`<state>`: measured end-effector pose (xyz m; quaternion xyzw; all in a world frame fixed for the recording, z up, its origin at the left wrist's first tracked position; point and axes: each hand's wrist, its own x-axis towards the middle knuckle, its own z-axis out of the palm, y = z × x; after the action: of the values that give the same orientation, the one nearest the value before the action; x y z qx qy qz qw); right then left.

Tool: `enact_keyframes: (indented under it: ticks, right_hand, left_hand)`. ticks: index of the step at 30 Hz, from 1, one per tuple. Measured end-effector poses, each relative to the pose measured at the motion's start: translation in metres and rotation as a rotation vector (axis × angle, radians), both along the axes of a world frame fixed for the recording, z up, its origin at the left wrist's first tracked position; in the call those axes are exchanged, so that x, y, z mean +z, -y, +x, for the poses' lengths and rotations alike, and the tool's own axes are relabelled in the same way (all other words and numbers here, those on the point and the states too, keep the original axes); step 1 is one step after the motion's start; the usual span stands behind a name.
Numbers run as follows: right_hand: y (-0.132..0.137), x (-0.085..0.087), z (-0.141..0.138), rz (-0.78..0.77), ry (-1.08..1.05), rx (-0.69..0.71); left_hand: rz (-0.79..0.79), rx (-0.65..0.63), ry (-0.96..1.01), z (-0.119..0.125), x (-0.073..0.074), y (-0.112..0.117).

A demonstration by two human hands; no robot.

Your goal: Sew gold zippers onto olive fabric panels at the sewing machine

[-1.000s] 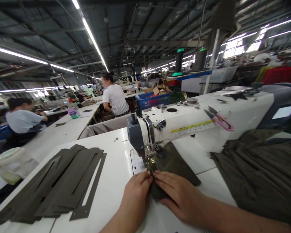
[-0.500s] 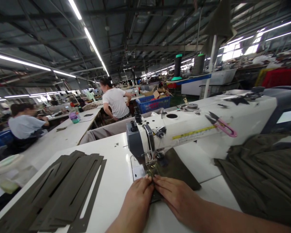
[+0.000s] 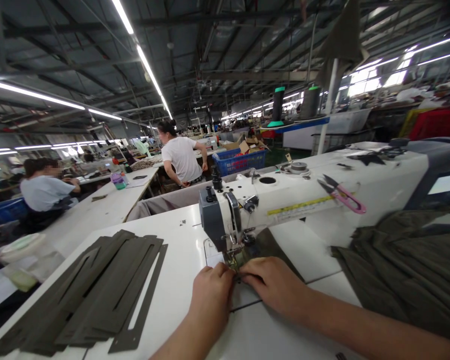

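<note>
Both my hands rest side by side on the white table right in front of the needle of a white sewing machine. My left hand has its fingers curled, tips pressing a small dark olive fabric piece at the presser foot. My right hand lies on the same piece with fingers bent and pinched toward the needle. Most of the fabric lies under and behind the machine arm; the part under my hands is hidden.
A stack of dark olive slotted cut pieces lies at the left of the table. A heap of olive cloth fills the right. Pink thread snips lie on the machine arm. Two other people sit at tables behind; a blue basket stands beyond.
The olive piece has fed back under the machine, so almost none of it shows in front of my hands. Both hands moved forward toward the needle and their fingers curled in.
</note>
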<state>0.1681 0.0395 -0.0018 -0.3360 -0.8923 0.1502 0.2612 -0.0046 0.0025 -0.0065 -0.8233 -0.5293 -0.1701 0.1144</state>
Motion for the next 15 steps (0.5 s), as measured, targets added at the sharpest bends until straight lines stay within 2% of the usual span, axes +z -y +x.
enact_keyframes:
  ticks: [4, 6, 9, 12, 15]
  right_hand:
    - [0.009, -0.029, 0.004, 0.470, -0.004, 0.088]
    - [0.010, -0.042, 0.004, 0.597, -0.001, 0.078]
    - [0.008, -0.047, 0.001, 0.624, 0.008, 0.056]
    - [0.003, -0.044, -0.002, 0.607, 0.005, 0.044]
    - [-0.001, -0.041, -0.004, 0.572, -0.003, 0.047]
  left_hand:
    - [0.168, -0.142, -0.109, 0.000, -0.012, 0.002]
    - [0.243, -0.179, -0.128, -0.001, -0.016, 0.003]
    - [0.268, -0.185, -0.127, -0.002, -0.018, 0.000]
    - [0.244, -0.182, -0.103, -0.002, -0.020, -0.007]
    - [0.288, -0.154, -0.043, -0.003, -0.028, -0.015]
